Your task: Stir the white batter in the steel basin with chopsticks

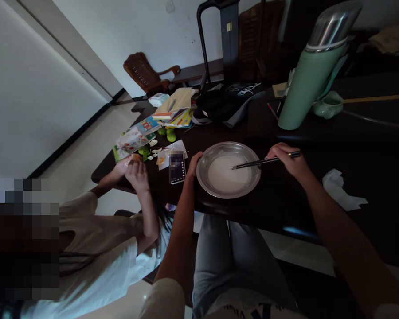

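A round metal bowl (201, 175) with whitish liquid (226, 177) in it rests near the front edge of the dark table. My left hand (194, 166) grips the bowl's left rim. In my right hand (287, 158), fingers closed, is a pair of dark chopsticks (266, 162); their tips dip into the liquid near the bowl's middle. A smartphone (177, 168) with a lit screen lies just left of my left hand. To the right of the bowl is a crumpled white tissue (341, 190).
On my left sits another person, whose hands (134, 170) hold a peeled piece near green fruit (171, 136) and peel scraps. Behind are books (174, 108) and a black bag (224, 104). A tall green thermos (302, 84) and small green cup (328, 105) stand back right.
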`<act>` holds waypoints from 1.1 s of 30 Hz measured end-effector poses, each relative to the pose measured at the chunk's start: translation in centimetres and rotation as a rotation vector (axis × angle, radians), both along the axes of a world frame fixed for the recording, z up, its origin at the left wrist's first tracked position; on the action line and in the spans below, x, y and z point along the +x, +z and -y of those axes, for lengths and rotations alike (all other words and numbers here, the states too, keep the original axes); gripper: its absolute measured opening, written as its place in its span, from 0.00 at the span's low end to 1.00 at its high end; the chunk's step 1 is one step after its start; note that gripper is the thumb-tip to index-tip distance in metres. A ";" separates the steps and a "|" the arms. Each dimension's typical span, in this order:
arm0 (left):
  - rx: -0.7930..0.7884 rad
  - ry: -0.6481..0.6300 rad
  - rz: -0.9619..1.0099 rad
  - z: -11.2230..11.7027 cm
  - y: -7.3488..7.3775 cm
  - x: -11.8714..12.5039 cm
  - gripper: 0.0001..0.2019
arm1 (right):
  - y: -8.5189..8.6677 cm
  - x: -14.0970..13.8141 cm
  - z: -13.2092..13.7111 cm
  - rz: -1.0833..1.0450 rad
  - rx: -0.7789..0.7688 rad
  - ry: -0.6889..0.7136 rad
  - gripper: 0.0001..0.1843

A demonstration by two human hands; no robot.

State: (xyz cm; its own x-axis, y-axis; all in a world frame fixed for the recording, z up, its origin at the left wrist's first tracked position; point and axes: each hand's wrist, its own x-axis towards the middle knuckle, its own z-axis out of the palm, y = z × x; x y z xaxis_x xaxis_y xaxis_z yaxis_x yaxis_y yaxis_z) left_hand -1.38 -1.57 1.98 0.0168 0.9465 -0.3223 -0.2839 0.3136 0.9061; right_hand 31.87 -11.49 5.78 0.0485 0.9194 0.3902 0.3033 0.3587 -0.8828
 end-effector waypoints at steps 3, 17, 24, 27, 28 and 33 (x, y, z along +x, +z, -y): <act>0.024 -0.022 0.001 0.1 0.1 0.0 0.16 | 0.0 -0.2 0.1 -0.010 -0.029 0.057 0.26; 0.007 -0.030 0.008 0.4 0.4 -0.1 0.12 | -0.2 -1.2 0.3 0.069 -0.031 0.153 0.20; 0.011 -0.023 -0.003 0.2 0.3 -0.1 0.14 | -0.3 -0.3 0.3 -0.019 0.027 0.070 0.24; 0.010 -0.025 0.020 0.5 0.4 -0.1 0.14 | -0.4 -1.0 0.5 0.034 -0.013 0.186 0.21; 0.007 -0.023 0.031 0.6 0.4 0.0 0.14 | -0.4 -1.2 0.5 0.050 -0.013 0.190 0.20; 0.001 -0.012 0.022 0.7 0.5 -0.1 0.15 | -0.3 -0.6 0.4 -0.003 0.010 0.026 0.23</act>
State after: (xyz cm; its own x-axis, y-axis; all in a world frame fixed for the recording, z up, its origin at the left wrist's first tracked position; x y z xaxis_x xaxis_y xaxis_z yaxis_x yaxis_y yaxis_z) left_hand -1.43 -2.23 2.52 0.0353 0.9466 -0.3206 -0.3002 0.3160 0.9000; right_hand 31.22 -11.86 5.53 0.0256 0.9165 0.3992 0.2913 0.3752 -0.8800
